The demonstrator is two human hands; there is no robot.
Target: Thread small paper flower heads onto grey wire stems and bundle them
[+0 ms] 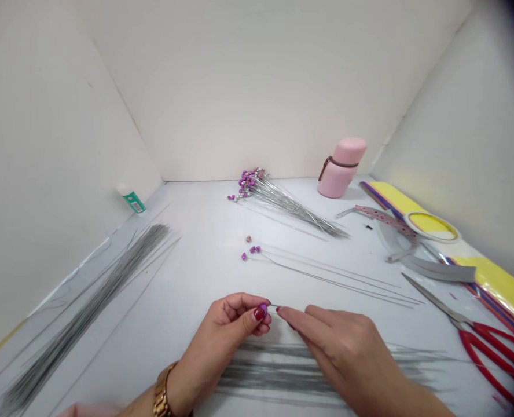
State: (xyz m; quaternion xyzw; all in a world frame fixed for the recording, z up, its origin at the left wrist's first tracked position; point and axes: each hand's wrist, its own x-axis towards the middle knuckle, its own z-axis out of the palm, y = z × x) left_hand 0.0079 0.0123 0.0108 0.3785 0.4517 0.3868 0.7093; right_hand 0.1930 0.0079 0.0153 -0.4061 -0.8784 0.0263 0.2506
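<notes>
Purple bud [264,307] sits pinched btwn thumb & fingers of the L hand [233,324]; its wire [275,305] runs approx. level, R of that grip, twd the R hand [344,341]. Can't tell from here if R grip's closed on it.

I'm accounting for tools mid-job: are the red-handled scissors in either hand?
No, the scissors lie untouched, out to the right of the right hand.

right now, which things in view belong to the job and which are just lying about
Seemingly in the job:
purple bud, pinched by left hand
grey wires
bud-tipped stems

Seemingly just lying about:
pink flask
green-white tube
scissors, unsure
</notes>
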